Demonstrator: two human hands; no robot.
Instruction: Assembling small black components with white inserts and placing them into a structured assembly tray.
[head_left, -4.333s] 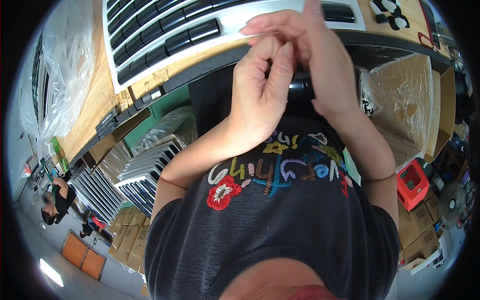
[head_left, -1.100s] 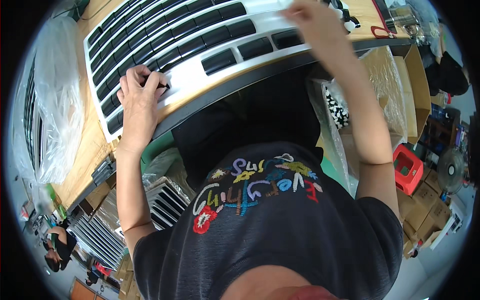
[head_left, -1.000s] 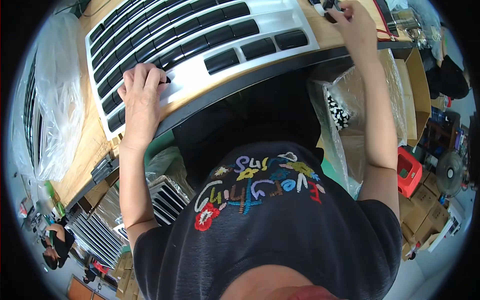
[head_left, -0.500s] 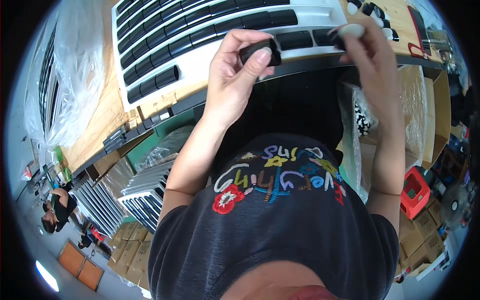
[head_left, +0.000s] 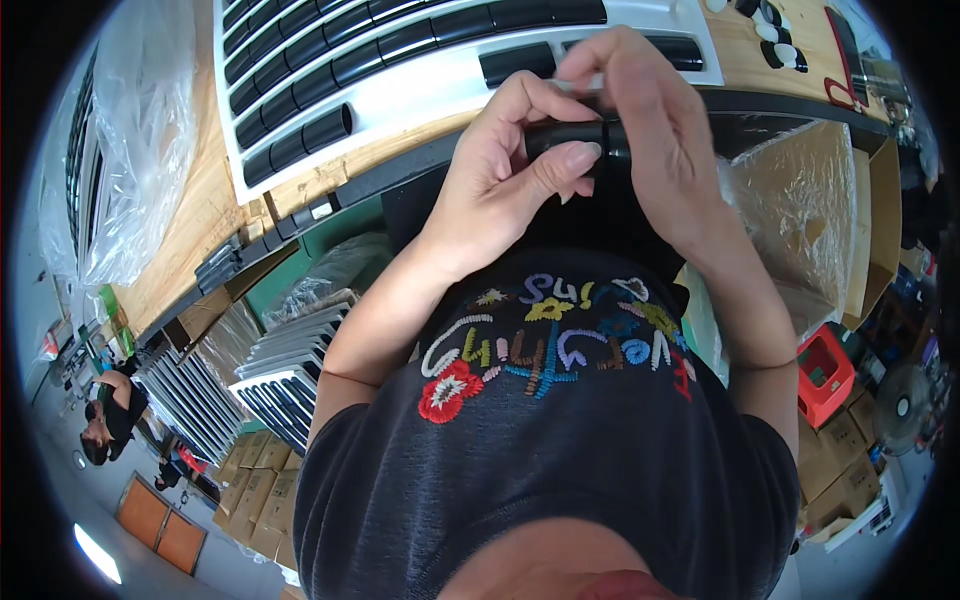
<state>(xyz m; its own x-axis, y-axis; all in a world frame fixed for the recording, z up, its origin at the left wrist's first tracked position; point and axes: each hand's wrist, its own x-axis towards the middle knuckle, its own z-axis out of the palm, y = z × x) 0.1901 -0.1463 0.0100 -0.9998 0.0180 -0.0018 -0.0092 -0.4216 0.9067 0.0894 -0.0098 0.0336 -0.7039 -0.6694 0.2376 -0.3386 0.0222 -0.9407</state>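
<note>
My left hand [head_left: 515, 170] is closed round a short glossy black tube [head_left: 560, 132], thumb along its near side. At the tube's right end sits a small black cap [head_left: 617, 143], a thin seam showing between the two. My right hand [head_left: 660, 130] is curled over this cap, slightly smeared by motion, and its palm hides part of it. Both hands are in front of the table's edge, just short of a white tray [head_left: 420, 112] where rows of similar black tubes [head_left: 405, 48] lie.
Small black and white caps [head_left: 782, 48] are scattered on the wooden table at the right, near red-handled scissors [head_left: 842, 92]. Clear plastic wrap [head_left: 150, 130] covers stacked trays at the left. Below the table stand an open carton [head_left: 880, 220], a red stool [head_left: 825, 372] and racked trays [head_left: 190, 400].
My right hand has come left from the tray's right end and brought the cap to the tube. My left hand has shifted slightly right and nearer to me with the tube.
</note>
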